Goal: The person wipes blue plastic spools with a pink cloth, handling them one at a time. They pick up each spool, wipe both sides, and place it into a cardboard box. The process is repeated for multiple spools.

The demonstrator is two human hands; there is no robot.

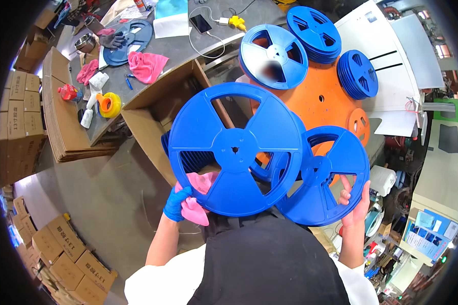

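Note:
My left hand (174, 204), in a blue glove, is closed on the lower left rim of a large blue plastic reel (226, 140). A pink cloth (194, 211) is bunched between that hand and the rim. The reel faces up, with wide cutouts around a small central hole. My bare right hand (359, 208) grips a second blue reel (300, 201) at its right edge, fingers through a cutout. The two reels overlap, the left one on top. Beneath and behind them, more blue parts are partly hidden.
An open cardboard box (155, 109) holds blue reels (193, 161) in a row. An orange round table (323, 84) carries stacks of blue reels (313, 33). A grey workbench (180, 48) bears a phone (200, 23), pink cloths (147, 66) and a yellow bottle (110, 105). Cartons (68, 254) stand left.

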